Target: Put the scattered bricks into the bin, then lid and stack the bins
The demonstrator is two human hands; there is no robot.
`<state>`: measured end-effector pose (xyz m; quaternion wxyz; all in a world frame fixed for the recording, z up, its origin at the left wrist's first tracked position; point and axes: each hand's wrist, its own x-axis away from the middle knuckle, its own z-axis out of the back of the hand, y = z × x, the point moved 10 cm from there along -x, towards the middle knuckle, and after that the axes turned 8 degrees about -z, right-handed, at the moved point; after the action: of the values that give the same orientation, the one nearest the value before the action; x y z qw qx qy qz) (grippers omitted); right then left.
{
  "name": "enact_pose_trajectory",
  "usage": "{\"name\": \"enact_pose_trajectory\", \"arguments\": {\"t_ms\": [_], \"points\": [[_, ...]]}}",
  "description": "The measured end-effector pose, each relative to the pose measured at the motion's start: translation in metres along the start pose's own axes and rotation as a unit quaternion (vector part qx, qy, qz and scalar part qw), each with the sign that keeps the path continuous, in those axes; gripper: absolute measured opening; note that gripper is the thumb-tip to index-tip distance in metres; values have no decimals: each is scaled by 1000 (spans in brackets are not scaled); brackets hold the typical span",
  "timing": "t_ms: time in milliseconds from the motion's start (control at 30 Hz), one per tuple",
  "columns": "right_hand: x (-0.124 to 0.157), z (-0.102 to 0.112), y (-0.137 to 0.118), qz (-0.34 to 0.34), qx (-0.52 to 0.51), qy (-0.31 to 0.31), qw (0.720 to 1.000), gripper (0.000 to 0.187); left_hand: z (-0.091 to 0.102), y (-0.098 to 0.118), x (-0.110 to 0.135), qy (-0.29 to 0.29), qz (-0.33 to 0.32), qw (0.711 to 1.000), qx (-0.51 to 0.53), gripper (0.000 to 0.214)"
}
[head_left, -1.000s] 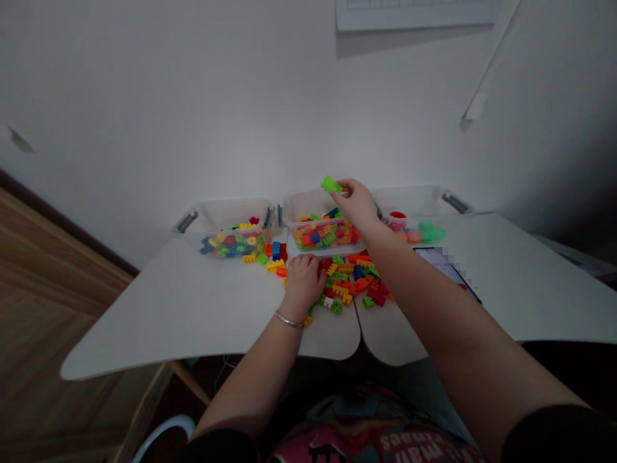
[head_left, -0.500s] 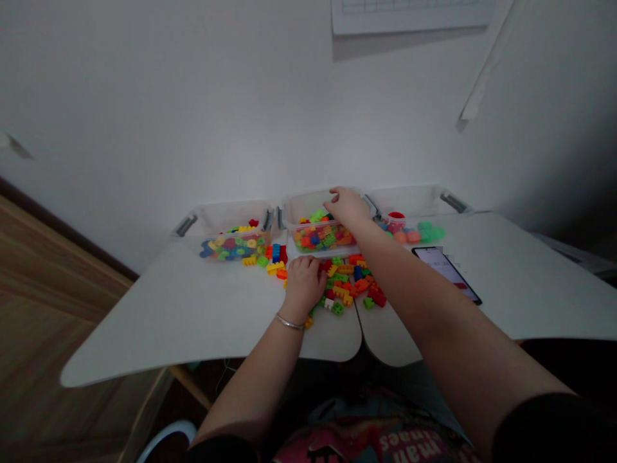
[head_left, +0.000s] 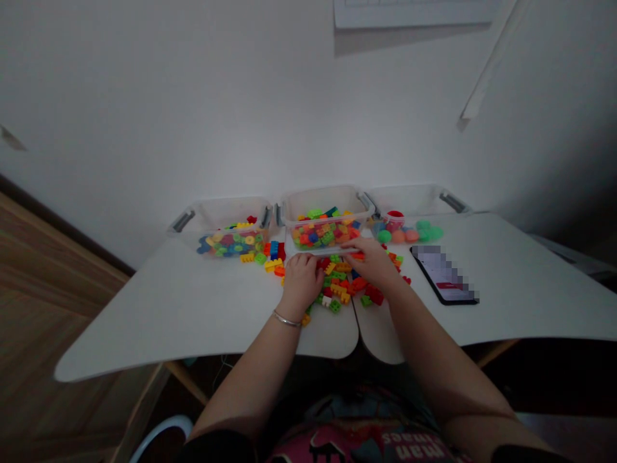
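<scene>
A wooden floor (head_left: 48, 289) lies left of the white table (head_left: 193, 302), which meets a white wall (head_left: 308, 109). The left hand (head_left: 303, 281) and right hand (head_left: 373, 262) rest apart on loose plastic building bricks (head_left: 337, 281), just before a clear plastic bin (head_left: 324, 218); any grip cannot be told.

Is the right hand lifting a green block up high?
No, the right hand is down low over the loose plastic bricks, just in front of the clear middle bin.
</scene>
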<state>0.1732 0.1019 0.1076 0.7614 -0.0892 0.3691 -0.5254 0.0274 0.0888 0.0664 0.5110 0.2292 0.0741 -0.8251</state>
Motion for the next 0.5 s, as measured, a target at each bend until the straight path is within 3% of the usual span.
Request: {"name": "enact_pose_trajectory", "arguments": {"t_ms": [167, 500], "points": [[26, -25, 18, -17, 115, -62, 991, 28, 1, 1, 0, 2, -4, 1000, 0, 26], [31, -36, 17, -19, 184, -32, 982, 34, 2, 2, -1, -2, 1, 1000, 1, 27]]}}
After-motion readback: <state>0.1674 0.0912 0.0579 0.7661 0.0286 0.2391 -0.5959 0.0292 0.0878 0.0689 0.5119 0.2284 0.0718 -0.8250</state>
